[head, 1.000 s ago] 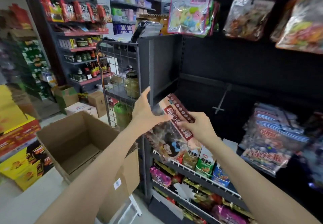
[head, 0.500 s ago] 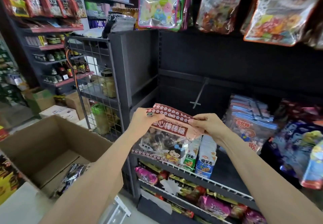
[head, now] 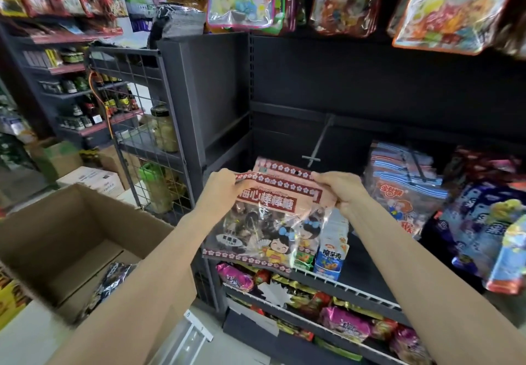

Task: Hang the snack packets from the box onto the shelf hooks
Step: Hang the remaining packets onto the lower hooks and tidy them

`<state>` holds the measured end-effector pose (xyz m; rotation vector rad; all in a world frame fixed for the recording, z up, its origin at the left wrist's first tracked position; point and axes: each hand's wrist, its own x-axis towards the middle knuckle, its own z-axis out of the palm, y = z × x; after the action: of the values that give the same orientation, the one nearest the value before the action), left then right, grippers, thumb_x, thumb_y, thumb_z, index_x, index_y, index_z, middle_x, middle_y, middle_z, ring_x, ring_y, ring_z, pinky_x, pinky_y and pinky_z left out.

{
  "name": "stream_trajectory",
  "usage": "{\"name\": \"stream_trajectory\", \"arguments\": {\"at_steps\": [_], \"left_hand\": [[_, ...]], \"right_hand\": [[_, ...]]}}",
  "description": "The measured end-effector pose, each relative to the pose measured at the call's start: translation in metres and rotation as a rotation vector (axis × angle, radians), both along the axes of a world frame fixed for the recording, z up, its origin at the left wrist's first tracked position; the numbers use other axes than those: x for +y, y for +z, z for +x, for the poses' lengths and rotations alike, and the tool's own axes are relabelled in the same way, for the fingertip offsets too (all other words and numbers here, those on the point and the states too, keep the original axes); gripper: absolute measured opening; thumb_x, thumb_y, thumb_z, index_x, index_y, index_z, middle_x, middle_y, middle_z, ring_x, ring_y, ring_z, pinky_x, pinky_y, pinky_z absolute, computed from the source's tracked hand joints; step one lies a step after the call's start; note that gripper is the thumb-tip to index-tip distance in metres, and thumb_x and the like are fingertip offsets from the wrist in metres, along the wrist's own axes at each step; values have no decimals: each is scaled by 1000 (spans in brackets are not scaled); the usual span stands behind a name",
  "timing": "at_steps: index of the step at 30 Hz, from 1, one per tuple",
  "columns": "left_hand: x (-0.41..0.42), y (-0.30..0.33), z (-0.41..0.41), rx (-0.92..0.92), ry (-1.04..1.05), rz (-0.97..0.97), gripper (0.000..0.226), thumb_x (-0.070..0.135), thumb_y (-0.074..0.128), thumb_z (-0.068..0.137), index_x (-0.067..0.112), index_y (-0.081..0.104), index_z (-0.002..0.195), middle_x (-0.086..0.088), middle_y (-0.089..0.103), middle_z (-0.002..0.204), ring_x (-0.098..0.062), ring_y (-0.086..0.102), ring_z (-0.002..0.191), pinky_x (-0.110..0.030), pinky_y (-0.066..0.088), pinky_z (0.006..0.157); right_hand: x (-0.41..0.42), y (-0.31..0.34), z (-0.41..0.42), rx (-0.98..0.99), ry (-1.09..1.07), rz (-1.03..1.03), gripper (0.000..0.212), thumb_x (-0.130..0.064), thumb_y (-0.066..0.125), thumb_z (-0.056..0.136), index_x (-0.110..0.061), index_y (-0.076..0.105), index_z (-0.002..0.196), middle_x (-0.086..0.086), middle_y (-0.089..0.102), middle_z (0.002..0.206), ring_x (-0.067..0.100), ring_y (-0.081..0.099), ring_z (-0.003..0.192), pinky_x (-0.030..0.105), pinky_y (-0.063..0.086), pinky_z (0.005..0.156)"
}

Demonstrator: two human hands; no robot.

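The packets have come up level and squared off since a moment ago: a second earlier the bundle was tipped on end between the hands, and now it is held flat-on, header uppermost, facing the person. The left hand (head: 225, 191) grips the top left corner of the snack packets (head: 267, 216), fingers curled over the header; the right hand (head: 340, 191) pinches the top right corner the same way. There look to be two packets at least, one header strip peeking out behind the other, with a small hang hole showing in the rear one, midway between the two hands.

Just above and beyond the hands, a bare shelf hook (head: 320, 144) sticks out of the dark back panel, its cross-piece end close over the top edge of the packets but not touching them. My guess is that this is the hook they are meant for, so the step in hand is lining the holes up with its tip; nothing is threaded yet.

To the right of the right hand, striped hanging packets (head: 404, 176) already fill the neighbouring hook. Below the hands a wire shelf (head: 350, 286) carries small boxed snacks. Down past the left forearm sits the open cardboard box (head: 57, 231), with at least one dark packet left in its bottom, so there is more to hang.
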<state>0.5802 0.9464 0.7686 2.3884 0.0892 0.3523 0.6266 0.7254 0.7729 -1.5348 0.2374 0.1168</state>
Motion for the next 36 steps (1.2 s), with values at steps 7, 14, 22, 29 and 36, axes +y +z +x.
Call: {"name": "stream_trajectory", "arguments": {"at_steps": [7, 14, 22, 29, 36], "left_hand": [[-2, 7, -6, -45, -23, 155, 27, 28, 57, 93, 16, 68, 115, -10, 73, 95, -15, 63, 63, -25, 48, 61], [-3, 5, -1, -106, 66, 141, 28, 30, 56, 94, 17, 67, 116, -9, 71, 101, -28, 66, 87, -40, 54, 79], [-15, 15, 12, -139, 149, 130, 32, 27, 50, 97, 14, 63, 123, -8, 69, 111, -22, 66, 93, -27, 51, 73], [-20, 16, 26, -169, 161, 98, 31, 27, 50, 97, 15, 64, 121, -7, 70, 107, -21, 67, 89, -31, 53, 73], [-28, 19, 55, -175, 184, 87, 30, 24, 49, 98, 15, 62, 123, -7, 68, 112, -22, 65, 95, -31, 53, 75]], "right_hand": [[-3, -13, 21, -247, -120, -413, 7, -23, 74, 81, -22, 72, 75, 3, 72, 86, 19, 66, 81, 37, 55, 76], [-9, -16, 35, -288, -181, -497, 7, -21, 71, 84, -19, 73, 77, 3, 71, 83, 21, 66, 83, 39, 56, 78], [0, -27, 39, -367, -265, -601, 11, -19, 65, 89, -13, 74, 86, 3, 70, 83, 14, 61, 75, 25, 44, 64], [1, -24, 50, -490, -297, -689, 11, -10, 61, 90, -11, 72, 91, 2, 70, 90, 9, 58, 78, 23, 44, 69], [-6, -27, 91, -541, -160, -982, 27, -1, 48, 93, -10, 72, 102, 7, 68, 107, 23, 65, 82, 36, 56, 69]]}}
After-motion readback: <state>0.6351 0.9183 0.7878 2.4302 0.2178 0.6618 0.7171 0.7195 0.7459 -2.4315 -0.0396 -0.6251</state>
